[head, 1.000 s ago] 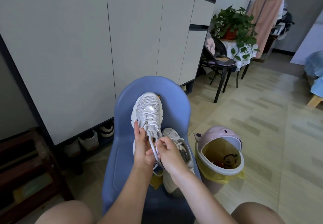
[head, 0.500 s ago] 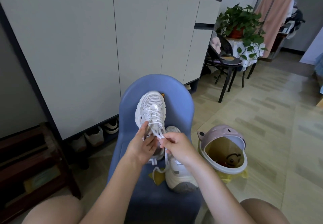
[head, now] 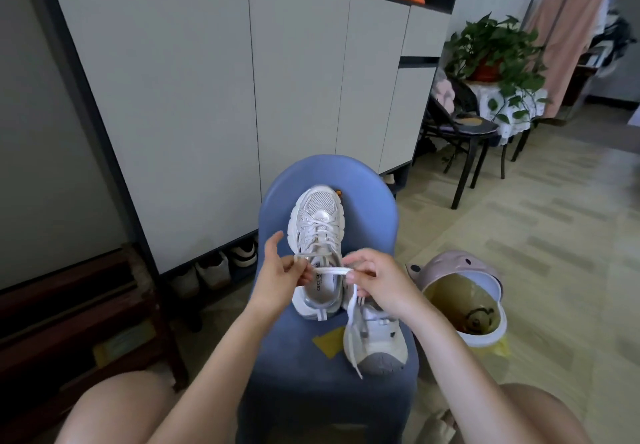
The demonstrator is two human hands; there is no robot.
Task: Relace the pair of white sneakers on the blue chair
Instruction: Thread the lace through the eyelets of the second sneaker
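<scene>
Two white sneakers lie on the blue chair (head: 367, 201). The laced sneaker (head: 317, 235) points its toe toward the chair's back, its heel near the seat's middle. The second sneaker (head: 379, 343) sits beside it, nearer the person, toe toward the seat's front edge. The left hand (head: 277, 279) pinches one part of a white lace (head: 330, 271) just above the laced sneaker's opening; the right hand (head: 377, 282) pinches the same lace a little to the right, so a flat stretch runs taut between them. The lace's loose end hangs from the right hand down across the second sneaker. A pink bin (head: 460, 300) with a yellow liner stands on the floor right of the chair
</scene>
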